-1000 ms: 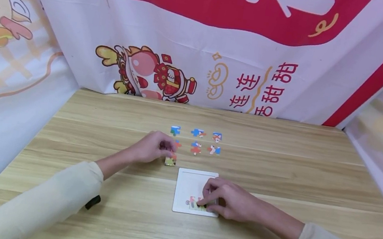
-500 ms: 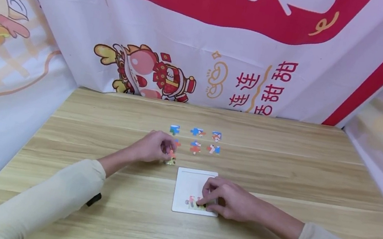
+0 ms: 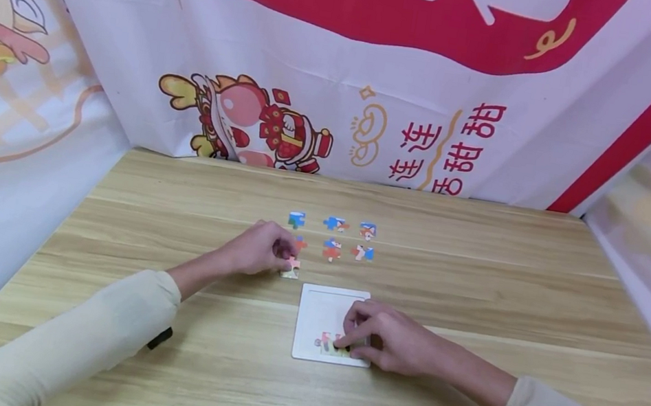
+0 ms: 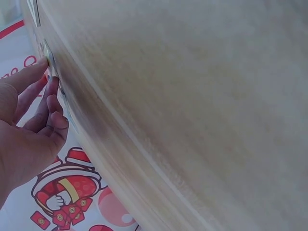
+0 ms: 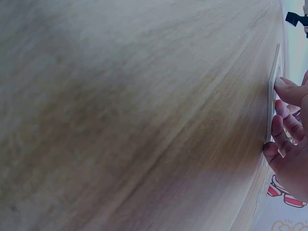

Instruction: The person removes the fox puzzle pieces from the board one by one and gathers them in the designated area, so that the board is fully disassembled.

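Note:
In the head view my left hand [image 3: 259, 249] pinches a pink and pale green jigsaw piece [image 3: 292, 270] at the lower left of the loose pieces. The left wrist view shows that piece [image 4: 49, 54] edge-on between thumb and fingertips, its upper end lifted off the wood. My right hand [image 3: 396, 341] rests at the right side of a white puzzle tray [image 3: 317, 306]. Its index fingertip presses on joined jigsaw pieces [image 3: 326, 339] along the tray's lower part, partly hidden by the fingers. In the right wrist view the thumb [image 5: 285, 86] touches the tray [image 5: 271, 96].
Behind the tray, several loose jigsaw pieces lie in rows, among them a blue and green piece [image 3: 296, 218], a fox-face piece [image 3: 367, 230] and a white and blue piece [image 3: 363, 253]. A printed cloth [image 3: 296, 53] hangs along the far edge of the wooden table [image 3: 478, 273].
My left hand has tilted the piece it pinches, and its face now looks paler. The right hand has stayed in place on the tray.

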